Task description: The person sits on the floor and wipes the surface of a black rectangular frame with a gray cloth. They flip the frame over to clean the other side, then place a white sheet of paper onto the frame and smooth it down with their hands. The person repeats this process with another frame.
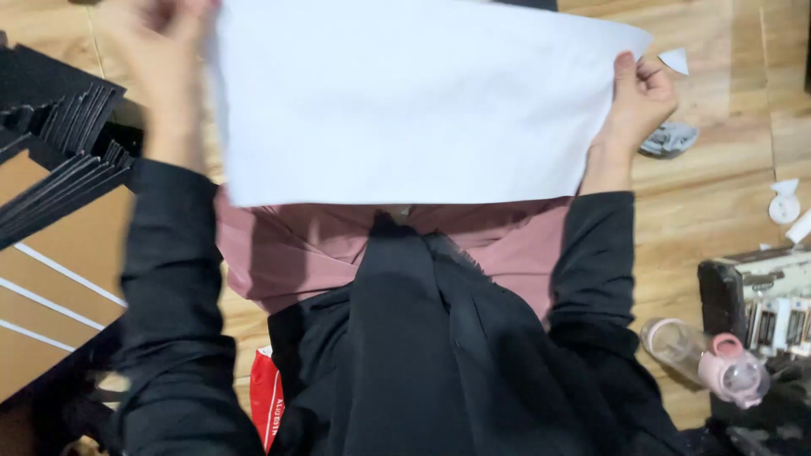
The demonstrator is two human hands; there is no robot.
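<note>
Seen from the head camera, a person in dark sleeves holds a large white sheet point(405, 101) stretched over the lap, above pink trousers point(296, 253) and a black garment point(439, 338). The right hand point(638, 101) pinches the sheet's right edge, thumb on top and fingers curled behind it. The left hand point(165, 51) is at the sheet's upper left corner, blurred; whether its grip is pressed together on the paper cannot be told. To the left, a fanned stack of black boards point(59, 143) rests on brown cardboard point(51, 287). On the wooden floor point(718, 211) at right lie a small white paper scrap point(674, 59), a crumpled grey cloth point(669, 139), a white round object point(784, 207), a clear bottle with a pink cap point(705, 359) on its side, and a dark case point(760, 295). A red packet point(267, 393) shows beside the left sleeve.
</note>
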